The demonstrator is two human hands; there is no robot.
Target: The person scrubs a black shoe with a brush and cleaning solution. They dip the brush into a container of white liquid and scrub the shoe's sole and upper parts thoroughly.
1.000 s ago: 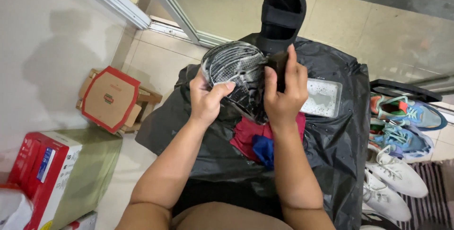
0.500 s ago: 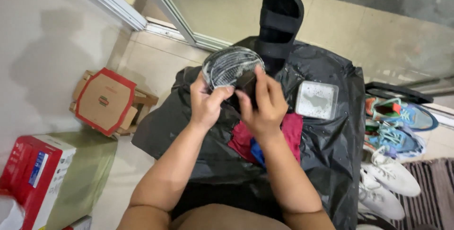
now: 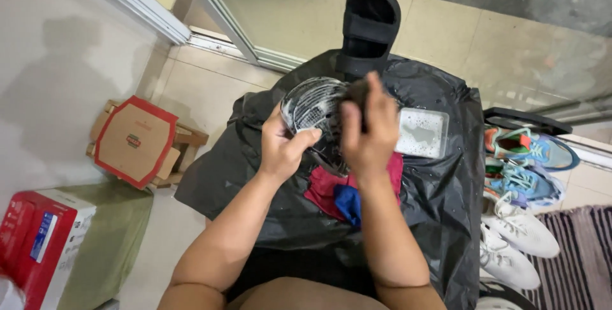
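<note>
- Shoe (image 3: 315, 115), sole up and soapy, is clamped at its near edge by the left hand (image 3: 284, 147), thumb over the sole.
- Right hand (image 3: 370, 128) is closed on a dark scrubber, barely visible, pressed to the sole's right side.
- Long axis is seen to run from lower right to upper left, away from the body; the toe end cannot be told.
- Underneath, a black bag (image 3: 433, 208) is spread; a red cloth (image 3: 328, 186) lies just below.
</note>
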